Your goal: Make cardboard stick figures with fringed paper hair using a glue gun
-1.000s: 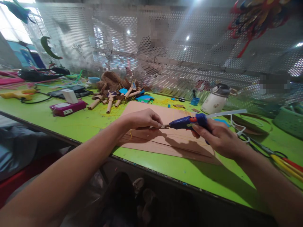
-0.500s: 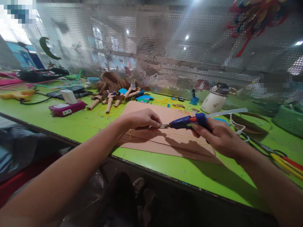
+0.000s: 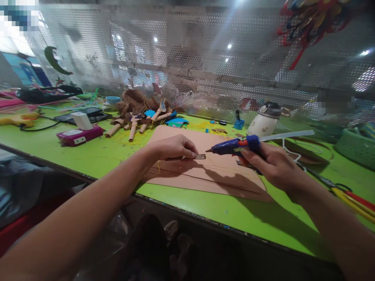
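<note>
I'm gripping a hot glue gun (image 3: 236,146) in the right hand (image 3: 274,162), its fingers closing around the handle. Its body is showing dark blue with a red patch, its dark nozzle is pointing toward the left hand (image 3: 180,148), and a translucent glue stick (image 3: 288,135) is sticking out of its rear, above the right hand. With the left hand I'm pinching a small, narrow brown strip (image 3: 200,156) between thumb and fingers; its free end is poking out to the right of the fingertips and looking glossy. Both hands are working above a flat tan sheet (image 3: 175,136), which is lying on the green desk (image 3: 117,154).

Compared with the earlier frames, where the nozzle was meeting the strip's end, I'm now holding the glue gun farther right, leaving a gap between them. The left hand is still pinching the strip.

Beyond the left hand, to its left, rolled brown tubes (image 3: 133,130) are lying among yellow strands, and a purple power strip (image 3: 79,135) is sitting farther left. Beyond the right hand, a white bottle (image 3: 262,123) with a dark lid is standing.
</note>
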Available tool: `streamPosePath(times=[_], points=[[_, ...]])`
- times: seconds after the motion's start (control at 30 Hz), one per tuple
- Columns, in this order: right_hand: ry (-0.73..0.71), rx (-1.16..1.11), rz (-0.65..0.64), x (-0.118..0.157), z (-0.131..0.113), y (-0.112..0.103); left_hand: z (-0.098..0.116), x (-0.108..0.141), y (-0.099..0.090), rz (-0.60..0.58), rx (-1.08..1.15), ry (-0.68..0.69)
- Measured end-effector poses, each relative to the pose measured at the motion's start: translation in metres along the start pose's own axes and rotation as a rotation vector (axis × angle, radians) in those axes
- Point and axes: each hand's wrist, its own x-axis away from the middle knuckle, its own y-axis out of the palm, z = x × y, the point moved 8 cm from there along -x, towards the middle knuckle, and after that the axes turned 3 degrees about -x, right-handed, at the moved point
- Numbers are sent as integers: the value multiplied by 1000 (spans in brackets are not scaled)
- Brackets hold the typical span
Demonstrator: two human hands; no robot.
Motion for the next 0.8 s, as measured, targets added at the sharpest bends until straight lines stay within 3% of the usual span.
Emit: streamPosePath(times=[0.53,0.8], points=[[27,33,-71,1,-8,7,-2,0,1,-21,18,11],[-33,44,-55,1,-8,11,-1,0,1,-9,-21,-9]])
